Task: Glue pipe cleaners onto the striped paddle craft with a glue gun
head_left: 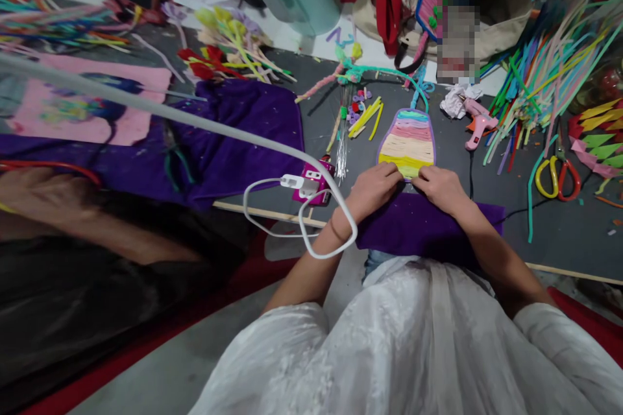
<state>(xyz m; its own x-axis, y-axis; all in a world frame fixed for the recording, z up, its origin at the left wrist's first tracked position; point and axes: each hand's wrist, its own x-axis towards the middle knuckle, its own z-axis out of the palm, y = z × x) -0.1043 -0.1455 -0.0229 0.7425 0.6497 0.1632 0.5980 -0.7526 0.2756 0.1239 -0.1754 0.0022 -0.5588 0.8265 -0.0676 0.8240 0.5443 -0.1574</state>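
Observation:
A bell-shaped panel [407, 136] of pipe cleaners lies flat on the dark table in front of me. Its stripes run from blue at the narrow top through pink and cream to yellow, inside a purple outline. My left hand [379, 187] has its fingers curled onto the lower left corner. At the lower right corner, my right hand [442, 188] grips in the same way, thumbs close together. My fingertips hide part of the bottom yellow edge. Beneath my wrists a purple cloth [423, 220] hangs over the table's front edge.
Right of the panel lie a pink glue gun [479, 122], scissors [557, 178] and a pipe-cleaner bundle [530, 87]. Yellow pieces [365, 118] lie left. A white cable [243, 136] crosses above my left forearm to a power strip [314, 183]. Another person's hand [43, 198] is at far left.

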